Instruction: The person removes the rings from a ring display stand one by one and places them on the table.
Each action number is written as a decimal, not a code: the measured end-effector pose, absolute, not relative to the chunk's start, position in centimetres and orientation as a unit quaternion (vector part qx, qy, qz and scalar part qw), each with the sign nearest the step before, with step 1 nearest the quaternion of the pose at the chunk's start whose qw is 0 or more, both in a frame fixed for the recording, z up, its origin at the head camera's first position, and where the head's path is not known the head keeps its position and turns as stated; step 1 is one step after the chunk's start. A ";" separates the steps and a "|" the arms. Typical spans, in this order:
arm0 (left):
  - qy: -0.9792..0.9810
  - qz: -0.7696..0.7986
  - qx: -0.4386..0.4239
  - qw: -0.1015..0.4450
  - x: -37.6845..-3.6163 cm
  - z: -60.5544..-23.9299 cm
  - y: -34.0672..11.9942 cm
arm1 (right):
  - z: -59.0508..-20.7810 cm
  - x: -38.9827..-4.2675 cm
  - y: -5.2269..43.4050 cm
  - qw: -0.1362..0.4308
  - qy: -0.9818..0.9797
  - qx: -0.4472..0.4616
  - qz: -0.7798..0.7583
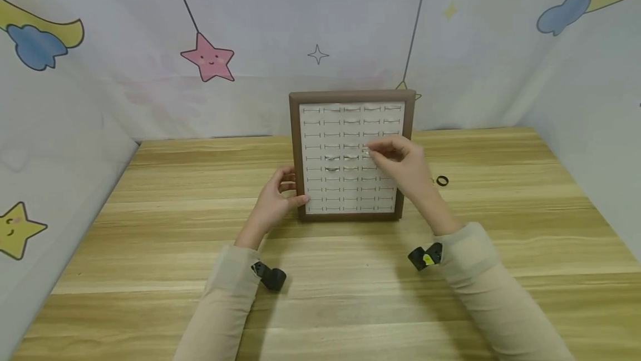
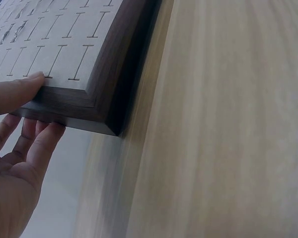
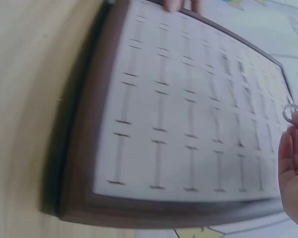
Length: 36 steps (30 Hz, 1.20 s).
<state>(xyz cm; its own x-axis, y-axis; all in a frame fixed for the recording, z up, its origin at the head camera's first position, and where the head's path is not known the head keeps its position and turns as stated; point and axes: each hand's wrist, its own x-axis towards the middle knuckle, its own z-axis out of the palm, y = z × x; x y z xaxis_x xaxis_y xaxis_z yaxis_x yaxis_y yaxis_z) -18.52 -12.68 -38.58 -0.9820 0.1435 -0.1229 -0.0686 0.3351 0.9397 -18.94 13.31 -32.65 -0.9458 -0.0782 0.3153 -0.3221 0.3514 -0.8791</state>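
A ring display board [image 1: 314,179] with a brown frame and a pale slotted panel stands tilted back on the table. My left hand [image 1: 274,197] grips its left edge low down, thumb on the front and fingers behind, as the left wrist view also shows. Between thumb and fingertips, my right hand [image 1: 403,163] pinches a small silvery ring [image 3: 286,115] in front of the panel, right of its middle. A few slots left of that hand look filled, with silvery pieces [image 1: 332,169] showing in them.
A black ring [image 1: 442,181] lies on the wooden table [image 1: 200,194] right of the board, with a small gold-coloured piece [image 1: 433,181] beside it, partly hidden by my right wrist. Behind the table hangs a pale cloth [image 1: 260,27] printed with stars and clouds.
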 end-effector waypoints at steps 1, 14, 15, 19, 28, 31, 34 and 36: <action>0.812 0.576 0.022 0.092 -18.5 -38.6 -12.7 | -32.4 -19.0 13.6 0.112 -0.809 0.114 0.565; 0.813 0.575 0.023 0.092 -18.6 -38.6 -12.7 | -32.1 -20.5 19.2 0.176 -0.758 -0.020 0.628; 0.812 0.575 0.023 0.091 -18.6 -38.7 -12.8 | -32.3 -20.6 19.7 0.177 -0.758 -0.031 0.628; 0.811 0.577 0.022 0.091 -18.6 -38.7 -12.8 | -33.5 -21.2 21.6 0.157 -0.764 -0.080 0.620; 0.812 0.577 0.024 0.091 -18.6 -38.8 -12.7 | -35.9 -21.1 24.7 0.061 -0.837 -0.157 0.520; 0.811 0.578 0.024 0.092 -18.5 -38.7 -12.7 | -36.4 -21.0 25.2 0.029 -0.854 -0.171 0.490; 0.810 0.578 0.023 0.092 -18.5 -38.7 -12.7 | -36.9 -20.9 25.8 0.003 -0.866 -0.177 0.467; 0.810 0.579 0.022 0.092 -18.5 -38.7 -12.7 | -37.2 -20.8 26.1 -0.003 -0.874 -0.178 0.453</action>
